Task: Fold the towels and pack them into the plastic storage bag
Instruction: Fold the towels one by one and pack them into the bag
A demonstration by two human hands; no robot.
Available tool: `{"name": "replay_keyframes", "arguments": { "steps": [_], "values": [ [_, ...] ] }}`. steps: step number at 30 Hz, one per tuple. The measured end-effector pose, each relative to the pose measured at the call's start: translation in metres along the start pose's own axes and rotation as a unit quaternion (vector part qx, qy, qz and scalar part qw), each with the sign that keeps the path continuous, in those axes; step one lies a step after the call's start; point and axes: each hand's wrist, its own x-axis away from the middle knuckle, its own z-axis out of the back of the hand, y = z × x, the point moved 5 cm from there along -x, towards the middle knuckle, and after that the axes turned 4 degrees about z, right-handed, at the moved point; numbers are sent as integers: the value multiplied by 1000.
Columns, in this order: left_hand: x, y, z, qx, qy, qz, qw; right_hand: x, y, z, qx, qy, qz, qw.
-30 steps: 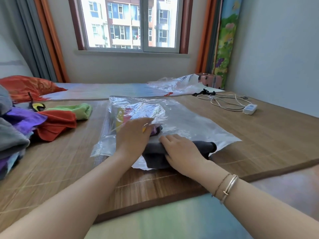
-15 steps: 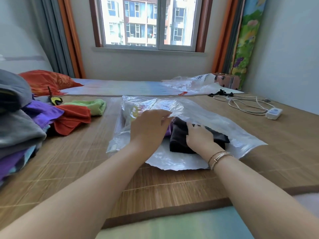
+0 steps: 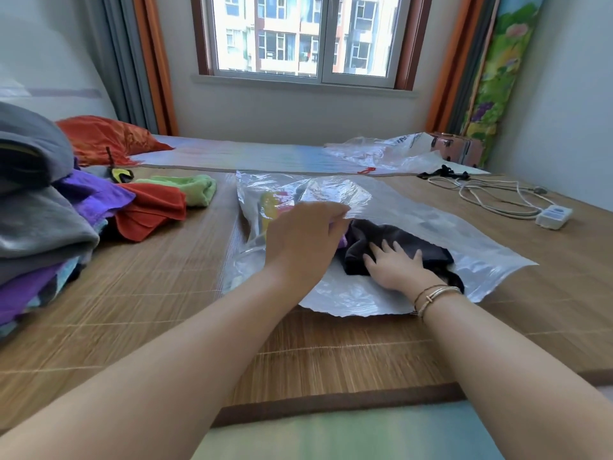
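Towel [image 3: 391, 242] pushed deeper into bag [image 3: 464, 237]
Right hand [image 3: 394, 267] flat on it; left hand [image 3: 305, 242] lifts the bag's upper sheet; more towels wait.

Your plastic bag [image 3: 414, 224] lies on the mat [image 3: 166, 310] straight ahead of you. Your left hand [image 3: 305, 240] is at its near left opening; your right hand [image 3: 396, 267] rests flat on a towel [image 3: 391, 239] lying in that opening. A pile of cloths [image 3: 43, 220] sits on the mat to your left. A cable with its plug box [image 3: 554, 216] lies to the right, behind the bag.
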Motion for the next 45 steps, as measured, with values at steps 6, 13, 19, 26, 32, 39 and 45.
{"name": "replay_keyframes", "arguments": {
  "steps": [6,13,19,26,32,39,45],
  "values": [
    [-2,-6,5,-37,22,-15,999,-2,-9,2,-15,31,17,999],
    [14,-8,28,-52,14,21,998,49,-30,23,-1,11,126,992],
    [21,7,55,-69,4,3,998,69,-24,23,-71,108,23,991],
    [14,4,58,-60,77,3,995,40,-16,35,-41,151,-15,988],
    [13,4,56,-63,82,-12,995,41,-21,14,189,100,-67,975],
    [15,4,55,-67,76,-22,995,37,-15,11,62,68,-72,993],
    [17,4,53,-68,57,-21,996,50,-9,-5,24,-5,-43,999]
  ]
}}
